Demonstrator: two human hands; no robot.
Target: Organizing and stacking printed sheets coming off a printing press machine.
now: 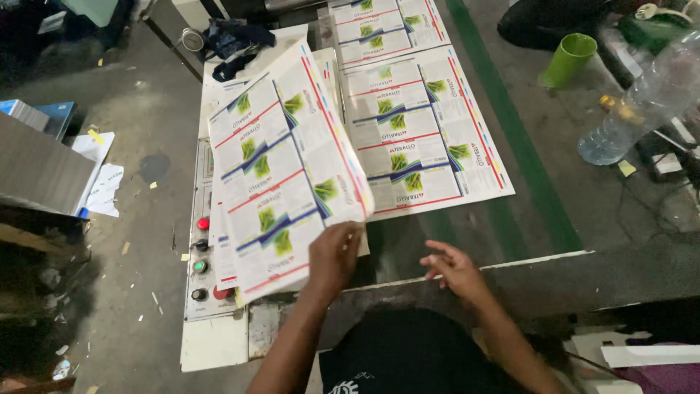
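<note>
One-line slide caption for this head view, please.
Left hand lifts a white printed carton sheet off a stack, right hand hovering open beside another flat printed sheet on the dark conveyor.

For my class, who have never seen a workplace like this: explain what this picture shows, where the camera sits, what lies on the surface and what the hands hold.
There is one picture, taken by a camera worn on a person's head and looking down at their own two bare hands. The left hand lifts a printed sheet by its lower corner, so the sheet curls up off the pile. The right hand is open and holds nothing; it hovers near the edge of the dark work surface. More printed sheets lie flat there, white with green, blue and red panels. To the left is a control panel with red and green buttons. At the upper right are a green cup and a clear plastic bottle.
</note>
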